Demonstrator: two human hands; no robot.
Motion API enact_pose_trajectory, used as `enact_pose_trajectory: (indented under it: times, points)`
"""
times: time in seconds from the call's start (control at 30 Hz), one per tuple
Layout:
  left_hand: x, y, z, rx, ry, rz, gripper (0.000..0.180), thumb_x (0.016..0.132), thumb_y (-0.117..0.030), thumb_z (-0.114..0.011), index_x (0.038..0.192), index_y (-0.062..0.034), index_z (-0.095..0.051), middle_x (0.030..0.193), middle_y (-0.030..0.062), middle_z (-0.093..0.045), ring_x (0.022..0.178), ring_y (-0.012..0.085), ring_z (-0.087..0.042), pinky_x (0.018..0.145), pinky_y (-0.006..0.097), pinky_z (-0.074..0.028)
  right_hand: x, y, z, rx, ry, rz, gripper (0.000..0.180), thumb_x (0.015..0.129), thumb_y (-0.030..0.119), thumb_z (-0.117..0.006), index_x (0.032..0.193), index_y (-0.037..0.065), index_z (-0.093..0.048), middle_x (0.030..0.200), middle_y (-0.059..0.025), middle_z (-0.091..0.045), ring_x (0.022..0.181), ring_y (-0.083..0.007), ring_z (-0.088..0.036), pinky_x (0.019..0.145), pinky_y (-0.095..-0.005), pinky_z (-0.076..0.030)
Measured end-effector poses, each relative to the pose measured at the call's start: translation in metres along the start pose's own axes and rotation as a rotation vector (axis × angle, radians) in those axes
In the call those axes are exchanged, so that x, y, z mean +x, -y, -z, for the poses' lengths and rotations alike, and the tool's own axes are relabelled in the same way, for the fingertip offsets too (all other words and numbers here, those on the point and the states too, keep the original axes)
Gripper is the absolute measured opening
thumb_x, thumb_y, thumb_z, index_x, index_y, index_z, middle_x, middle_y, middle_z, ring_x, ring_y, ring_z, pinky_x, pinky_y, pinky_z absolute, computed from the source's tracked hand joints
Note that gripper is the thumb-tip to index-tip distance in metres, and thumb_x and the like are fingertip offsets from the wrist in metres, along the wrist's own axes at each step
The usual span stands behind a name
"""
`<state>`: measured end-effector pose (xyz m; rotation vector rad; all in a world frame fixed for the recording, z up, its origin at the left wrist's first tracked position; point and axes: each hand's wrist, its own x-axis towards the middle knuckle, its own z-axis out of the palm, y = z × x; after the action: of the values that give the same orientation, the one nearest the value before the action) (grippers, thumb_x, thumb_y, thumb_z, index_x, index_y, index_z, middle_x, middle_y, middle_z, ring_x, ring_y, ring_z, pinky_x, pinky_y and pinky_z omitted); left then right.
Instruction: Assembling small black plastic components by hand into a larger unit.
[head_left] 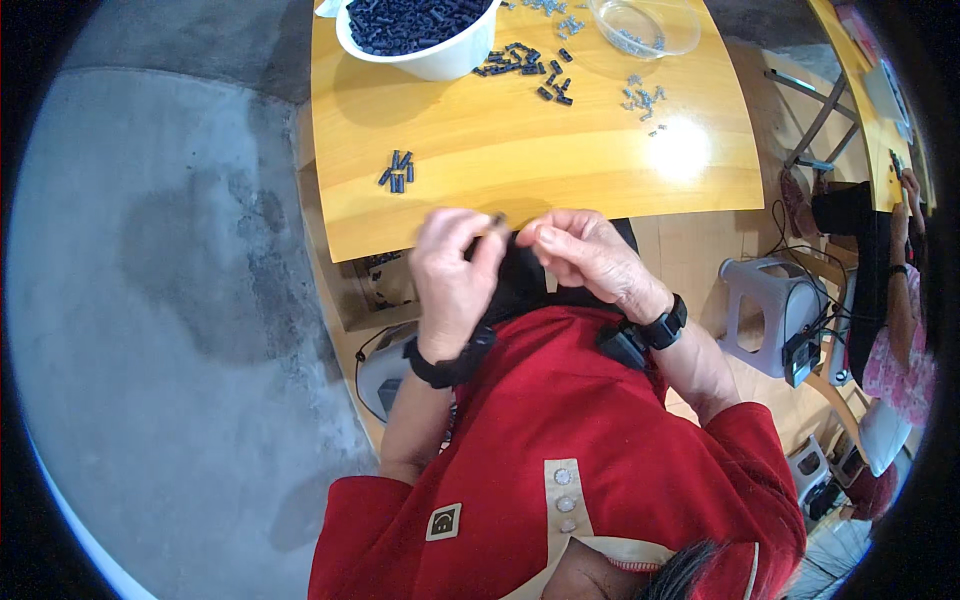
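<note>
While both hands work close together at the near edge of the table [480,215], the left hand [452,275] pinches a small dark part [497,219] at its fingertips, grip nearly shut on it. The right hand [588,252] has thumb and forefinger pressed together just beside that part; something tiny may be between them, cannot tell. Part sits between the two hands, over the table edge, above the lap.

Judging by size: light, stiff, likely plastic, easy to drop or flick away. Best held by the sides with fingertips, end left free.

Black wristbands on both wrists, red top below.

Further out on the table: a little bunch of dark parts [396,172] to the left, well apart from the hands. Beyond, a loose scatter of dark parts [530,65] beside a white bowl [440,62] full of the same. Small grey metal bits [643,98] lie right of those, near a clear shallow dish [645,28].

Nothing stands between hands and the piles. Grey stool [765,312] to the right on the floor; another person's arm [897,300] at the far right edge.
</note>
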<state>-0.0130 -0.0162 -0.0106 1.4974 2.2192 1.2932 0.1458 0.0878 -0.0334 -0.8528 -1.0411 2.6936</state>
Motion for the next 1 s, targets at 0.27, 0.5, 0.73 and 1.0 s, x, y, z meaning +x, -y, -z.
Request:
enact_pose_trajectory:
  times: [0.27, 0.5, 0.73, 1.0]
  points:
    - [0.036, 0.064, 0.009, 0.432, -0.097, 0.065, 0.016, 0.071, -0.012, -0.08, 0.075, -0.0049, -0.066, 0.072, 0.0108, -0.061, 0.073, 0.0313, -0.061, 0.068, 0.043, -0.047, 0.008, 0.015, 0.023, -0.711, -0.455, 0.379, 0.027, 0.09, 0.025, -0.07, 0.086, -0.001, -0.067, 0.068, -0.0012, -0.061, 0.06, -0.0086, -0.053, 0.055, -0.0255, -0.044]
    - [0.043, 0.069, 0.006, 0.515, -0.087, 0.131, 0.018, 0.071, -0.014, -0.081, 0.071, -0.0065, -0.064, 0.069, 0.0098, -0.061, 0.068, 0.0302, -0.061, 0.064, 0.043, -0.047, -0.004, 0.04, 0.043, -0.817, -0.738, 0.507, 0.019, 0.089, 0.017, -0.068, 0.086, -0.002, -0.067, 0.065, -0.0041, -0.063, 0.061, -0.009, -0.055, 0.056, -0.0265, -0.046]
    - [0.043, 0.075, 0.002, 0.527, -0.124, 0.111, 0.022, 0.072, -0.018, -0.082, 0.068, -0.007, -0.063, 0.065, 0.0076, -0.06, 0.067, 0.0287, -0.06, 0.063, 0.043, -0.046, 0.007, 0.052, 0.044, -0.94, -0.797, 0.645, 0.012, 0.086, 0.012, -0.07, 0.087, 0.001, -0.067, 0.069, -0.0112, -0.064, 0.059, -0.0183, -0.06, 0.056, -0.031, -0.049]
    - [0.042, 0.055, 0.004, 0.53, -0.139, 0.008, 0.022, 0.075, -0.018, -0.081, 0.068, -0.008, -0.063, 0.064, 0.0062, -0.059, 0.064, 0.0265, -0.058, 0.062, 0.04, -0.04, 0.063, 0.064, 0.044, -1.292, -0.819, 0.843, 0.009, 0.086, 0.011, -0.064, 0.091, 0.004, -0.067, 0.086, -0.0152, -0.061, 0.078, -0.0351, -0.064, 0.068, -0.0435, -0.052]
